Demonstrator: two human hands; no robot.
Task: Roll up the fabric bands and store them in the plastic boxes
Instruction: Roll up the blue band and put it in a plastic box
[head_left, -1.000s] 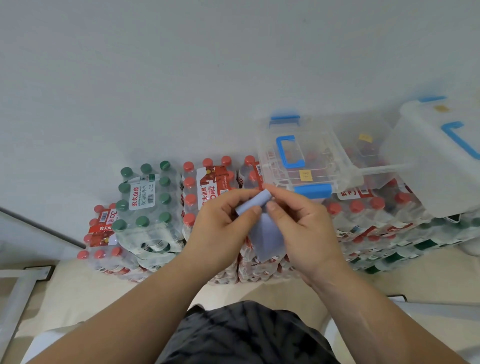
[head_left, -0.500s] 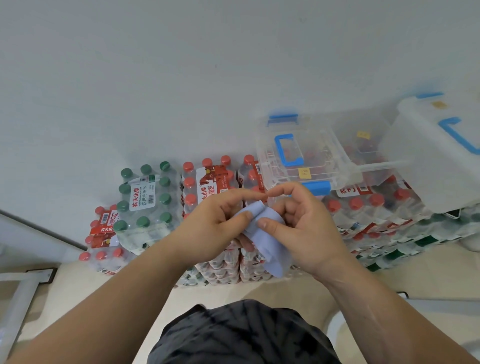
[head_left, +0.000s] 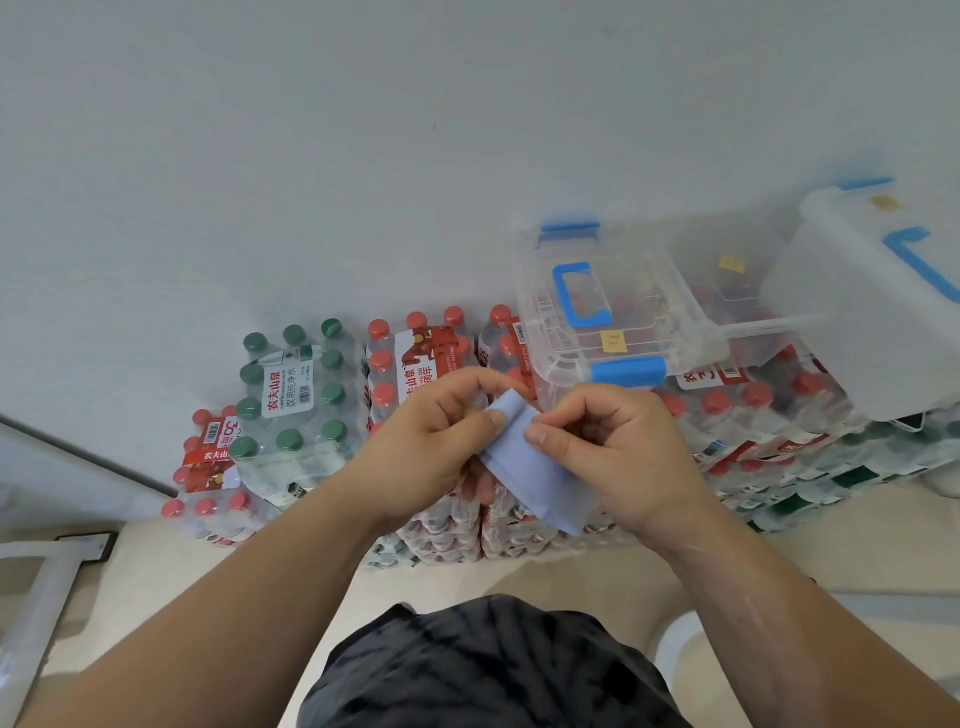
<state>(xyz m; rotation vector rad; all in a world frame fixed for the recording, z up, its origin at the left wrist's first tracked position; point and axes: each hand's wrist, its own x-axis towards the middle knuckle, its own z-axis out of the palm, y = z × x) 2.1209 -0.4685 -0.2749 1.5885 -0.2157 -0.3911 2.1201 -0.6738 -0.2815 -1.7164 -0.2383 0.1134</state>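
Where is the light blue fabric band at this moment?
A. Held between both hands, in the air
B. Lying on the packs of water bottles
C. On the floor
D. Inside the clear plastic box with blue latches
A: the light blue fabric band is pinched between the left hand and the right hand, in front of the clear plastic box with blue latches, not in it.

Fabric band: rolled top edge now opened flatter; right hand thumb shifted onto its upper edge.

Pale floor, shrink-wrapped bottle packs stacked on it (red and green caps), clear plastic boxes on top
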